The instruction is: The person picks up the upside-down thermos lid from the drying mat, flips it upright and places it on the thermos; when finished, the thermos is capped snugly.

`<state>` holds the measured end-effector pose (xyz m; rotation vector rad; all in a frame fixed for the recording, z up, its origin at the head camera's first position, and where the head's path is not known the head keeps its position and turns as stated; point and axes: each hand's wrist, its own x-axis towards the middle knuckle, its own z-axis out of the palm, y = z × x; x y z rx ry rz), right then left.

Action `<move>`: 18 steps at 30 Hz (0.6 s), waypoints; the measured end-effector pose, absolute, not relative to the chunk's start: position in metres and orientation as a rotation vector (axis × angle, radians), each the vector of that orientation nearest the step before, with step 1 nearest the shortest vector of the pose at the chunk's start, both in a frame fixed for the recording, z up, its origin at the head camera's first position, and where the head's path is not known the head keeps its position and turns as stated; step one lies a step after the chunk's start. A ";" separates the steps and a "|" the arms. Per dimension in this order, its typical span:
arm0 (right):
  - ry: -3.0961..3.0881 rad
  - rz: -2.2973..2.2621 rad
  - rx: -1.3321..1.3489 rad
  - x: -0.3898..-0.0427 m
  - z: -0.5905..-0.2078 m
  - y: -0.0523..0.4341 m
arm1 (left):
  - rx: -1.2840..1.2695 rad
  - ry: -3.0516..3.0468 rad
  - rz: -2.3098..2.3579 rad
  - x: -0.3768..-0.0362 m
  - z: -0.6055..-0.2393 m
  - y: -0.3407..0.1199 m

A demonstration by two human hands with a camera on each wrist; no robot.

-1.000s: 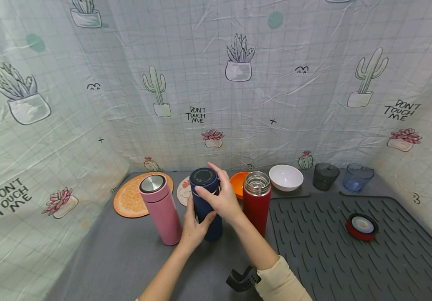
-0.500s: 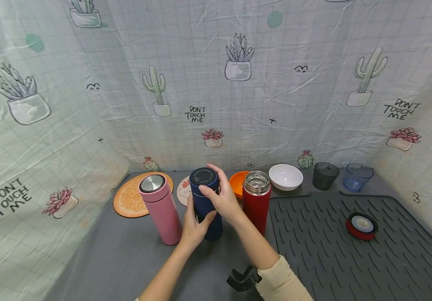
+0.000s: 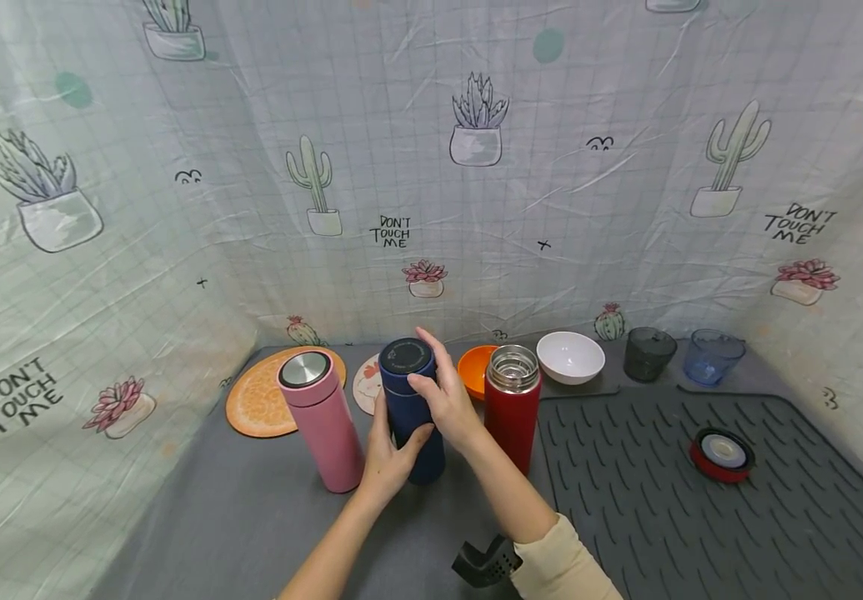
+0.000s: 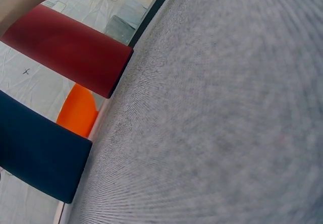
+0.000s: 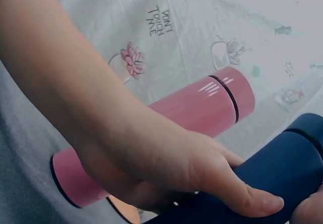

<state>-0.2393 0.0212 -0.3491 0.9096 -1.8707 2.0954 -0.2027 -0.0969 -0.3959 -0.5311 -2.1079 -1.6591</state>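
Observation:
A dark blue vacuum flask [image 3: 425,467] stands upright on the table, its lid [image 3: 407,357] in place on top. Around the flask's body my left hand [image 3: 386,458] keeps its grip, thumb across the front; the right wrist view shows this thumb [image 5: 257,204] on the blue wall. My right hand [image 3: 452,408] holds the flask at its top from the right side, thumb near the lid seam and index finger behind the lid. To the left is a pink vacuum flask [image 3: 331,442] with a steel-topped lid. At the right, a red vacuum flask [image 3: 512,425] stands with its steel mouth uncovered.
A red and black lid [image 3: 722,468] lies on a ridged dark mat [image 3: 626,517] at right. Along the back are an orange round mat [image 3: 258,404], an orange bowl [image 3: 474,367], a white bowl [image 3: 570,358], a grey cup [image 3: 649,354] and a blue cup [image 3: 713,358].
My right thumb has slid to the right across the front of the blue flask near the lid seam. The left hand and the flask have stayed in place.

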 end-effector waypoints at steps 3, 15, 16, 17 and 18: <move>-1.855 2.114 0.893 -0.239 -0.349 0.021 | -0.539 -2.103 -1.652 -0.202 -0.397 -0.097; -1.877 2.106 0.862 -0.238 -0.349 0.021 | -0.637 -2.132 -1.660 -0.203 -0.400 -0.098; -1.885 2.080 0.833 -0.238 -0.349 0.020 | -0.640 -2.137 -1.651 -0.203 -0.401 -0.098; -1.891 2.057 0.805 -0.238 -0.350 0.019 | -0.639 -2.148 -1.640 -0.204 -0.401 -0.098; -1.901 2.031 0.782 -0.239 -0.350 0.018 | -0.642 -2.152 -1.633 -0.204 -0.401 -0.099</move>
